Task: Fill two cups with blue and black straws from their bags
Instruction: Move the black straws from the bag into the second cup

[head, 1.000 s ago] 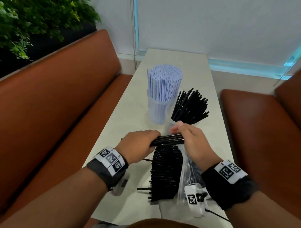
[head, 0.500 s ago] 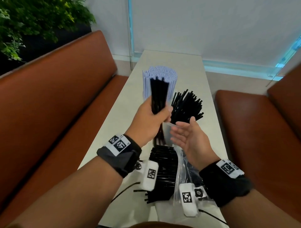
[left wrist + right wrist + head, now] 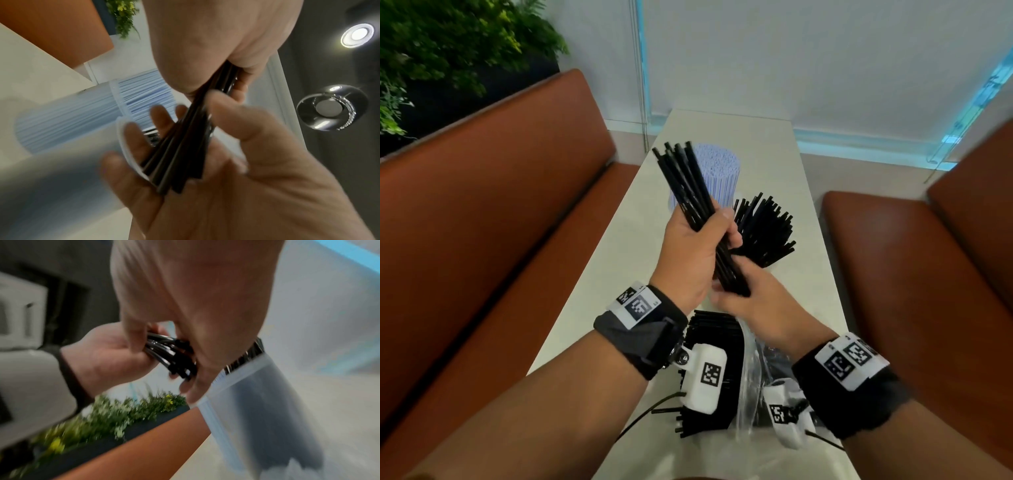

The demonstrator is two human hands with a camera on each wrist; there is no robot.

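Squaring a bundle of black straws [image 3: 690, 192] between my two hands before it goes into its cup.

My left hand [image 3: 693, 253] is wrapped tight round the middle of the bundle, tilted up and away; my right hand [image 3: 751, 301] sits flat and relaxed under the lower ends, fingers straight, evening them. Just beyond my right hand stands the black-straw cup [image 3: 763, 236], partly filled; beyond my left, the full blue-straw cup [image 3: 719, 174]. Beneath my wrists lie loose black straws [image 3: 717, 329] and the clear bag [image 3: 751, 404]. Next, I judge, I should carry the bundle over and drop it ends-down among the splayed black ones.
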